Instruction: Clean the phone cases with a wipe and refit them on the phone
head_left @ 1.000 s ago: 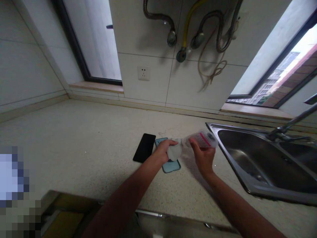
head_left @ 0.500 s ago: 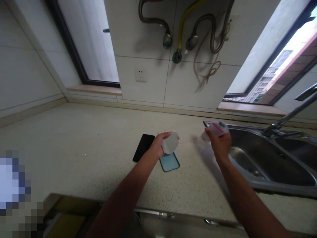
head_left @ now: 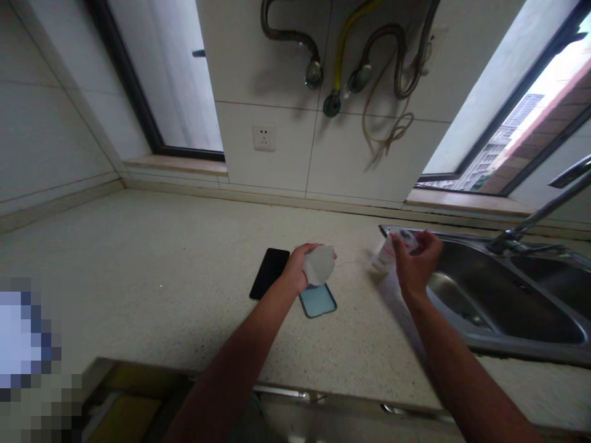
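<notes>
My left hand (head_left: 298, 266) is closed on a folded whitish wipe or cloth (head_left: 319, 266), held over the top of a pale blue phone case (head_left: 318, 301). The case lies with its hollow side up on the counter. Just left of it rests a black phone (head_left: 268, 274), partly behind my left hand. By the sink's left rim, my right hand (head_left: 415, 264) has its thumb and fingers spread. A translucent plastic packet (head_left: 386, 253) with pink markings sits at the thumb, partly hidden; whether it still touches the fingers is hard to see.
A steel double sink (head_left: 503, 289) with a faucet (head_left: 512, 240) is on the right. The speckled counter (head_left: 161, 264) runs along a tiled wall with a socket (head_left: 263, 138) and hoses (head_left: 339, 61). A blurred-out patch (head_left: 23, 338) covers the lower left.
My right hand's fingers have spread from their grip on the packet, and the packet sits slightly lower and to the left. My left hand keeps the wipe in nearly the same place.
</notes>
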The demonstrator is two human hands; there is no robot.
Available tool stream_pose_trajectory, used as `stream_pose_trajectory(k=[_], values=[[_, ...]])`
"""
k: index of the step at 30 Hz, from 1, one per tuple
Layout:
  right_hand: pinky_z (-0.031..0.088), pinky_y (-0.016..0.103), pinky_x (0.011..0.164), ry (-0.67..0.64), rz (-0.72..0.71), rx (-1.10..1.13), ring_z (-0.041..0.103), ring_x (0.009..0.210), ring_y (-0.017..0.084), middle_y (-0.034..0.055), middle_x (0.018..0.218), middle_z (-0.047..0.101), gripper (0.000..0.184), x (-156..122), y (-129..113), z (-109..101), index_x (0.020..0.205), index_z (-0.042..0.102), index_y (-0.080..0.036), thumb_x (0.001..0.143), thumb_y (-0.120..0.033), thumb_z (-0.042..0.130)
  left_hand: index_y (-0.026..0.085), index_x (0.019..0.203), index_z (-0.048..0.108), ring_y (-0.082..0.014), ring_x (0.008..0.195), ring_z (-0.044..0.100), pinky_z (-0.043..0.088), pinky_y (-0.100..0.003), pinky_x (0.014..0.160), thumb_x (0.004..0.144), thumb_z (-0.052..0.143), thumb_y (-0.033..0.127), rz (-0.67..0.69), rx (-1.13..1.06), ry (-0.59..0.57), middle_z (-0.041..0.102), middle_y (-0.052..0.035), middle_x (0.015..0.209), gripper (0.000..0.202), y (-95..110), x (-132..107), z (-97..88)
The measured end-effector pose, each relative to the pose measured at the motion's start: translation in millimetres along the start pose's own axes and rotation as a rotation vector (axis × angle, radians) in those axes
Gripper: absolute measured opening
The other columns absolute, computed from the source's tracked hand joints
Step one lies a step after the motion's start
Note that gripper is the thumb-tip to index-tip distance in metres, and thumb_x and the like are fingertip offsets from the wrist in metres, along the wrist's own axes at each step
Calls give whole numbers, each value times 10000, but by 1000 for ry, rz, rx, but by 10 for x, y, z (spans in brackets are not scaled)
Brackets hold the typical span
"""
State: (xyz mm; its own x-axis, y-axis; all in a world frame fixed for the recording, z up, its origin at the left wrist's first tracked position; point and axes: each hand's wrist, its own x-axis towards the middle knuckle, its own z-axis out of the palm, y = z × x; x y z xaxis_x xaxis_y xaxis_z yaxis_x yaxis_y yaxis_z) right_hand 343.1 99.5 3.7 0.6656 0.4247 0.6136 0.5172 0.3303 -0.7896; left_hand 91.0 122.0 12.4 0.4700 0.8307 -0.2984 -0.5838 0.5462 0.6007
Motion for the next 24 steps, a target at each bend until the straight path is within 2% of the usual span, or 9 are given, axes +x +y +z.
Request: stream_pose_trajectory(k=[2, 4, 6, 8, 9, 11, 13, 19, 24], values=[[386, 505, 1051, 147, -171, -5, 518, 1184, 286, 99, 1209, 547, 496, -86, -166, 1, 1159, 531, -211, 760, -435, 725, 124, 854, 663, -231, 675, 696, 526, -322, 625, 789, 539, 251, 10, 0, 9, 730, -150, 797, 189, 4, 0, 9], [427, 470, 1021, 154, -201, 123, 560, 1111, 253, 76, 1139, 565, 423, -236, -301, 43, 1116, 554, -220, 785, -441, 698, 137, 829, 666, -232, 695, 696, 530, -327, 638, 790, 541, 259, 24, 2, 24, 731, -140, 801, 179, 8, 1, 13], [487, 410, 941, -102, -74, 261, 598, 1007, 207, 38, 1038, 600, 358, -427, -387, 126, 1043, 599, -230, 775, -432, 720, 146, 787, 677, -218, 681, 682, 527, -321, 645, 779, 554, 254, 34, 43, 52, 727, -114, 782, 164, 10, 0, 10], [539, 346, 789, -502, 163, 351, 624, 916, 184, 38, 1037, 637, 398, -617, -434, 226, 1055, 631, -239, 745, -458, 751, 144, 731, 695, -188, 638, 650, 506, -289, 627, 753, 578, 225, 74, 158, 86, 715, -87, 743, 144, 8, -8, 3], [548, 321, 710, -639, 299, 388, 636, 872, 177, 42, 1056, 647, 427, -699, -450, 270, 1059, 640, -241, 731, -488, 758, 142, 705, 706, -173, 630, 633, 489, -268, 617, 738, 592, 206, 125, 237, 104, 712, -80, 737, 135, 5, -18, 1], [535, 278, 586, -815, 541, 443, 641, 751, 159, 29, 929, 667, 444, -822, -481, 329, 1005, 665, -223, 720, -552, 752, 144, 687, 733, -156, 663, 623, 459, -235, 615, 721, 620, 179, 260, 395, 122, 720, -75, 769, 123, -2, -49, 8], [507, 247, 511, -923, 687, 501, 608, 619, 134, -1, 750, 647, 459, -887, -517, 344, 962, 679, -199, 697, -561, 774, 153, 709, 755, -158, 710, 627, 448, -229, 627, 734, 636, 189, 332, 506, 95, 732, -77, 820, 127, -10, -92, 27], [399, 208, 410, -950, 767, 460, 536, 440, 104, -43, 577, 626, 532, -876, -637, 269, 1017, 675, -187, 596, -452, 865, 156, 853, 764, -164, 672, 616, 435, -248, 626, 779, 671, 315, 224, 574, -61, 726, -80, 810, 199, 2, -186, 68], [340, 203, 448, -923, 686, 458, 464, 468, 68, -44, 565, 575, 292, -798, -732, 202, 711, 692, -171, 641, -423, 823, 136, 907, 754, -155, 727, 616, 438, -242, 662, 794, 662, 436, 282, 733, -84, 716, -83, 861, 333, 86, -195, 34]])
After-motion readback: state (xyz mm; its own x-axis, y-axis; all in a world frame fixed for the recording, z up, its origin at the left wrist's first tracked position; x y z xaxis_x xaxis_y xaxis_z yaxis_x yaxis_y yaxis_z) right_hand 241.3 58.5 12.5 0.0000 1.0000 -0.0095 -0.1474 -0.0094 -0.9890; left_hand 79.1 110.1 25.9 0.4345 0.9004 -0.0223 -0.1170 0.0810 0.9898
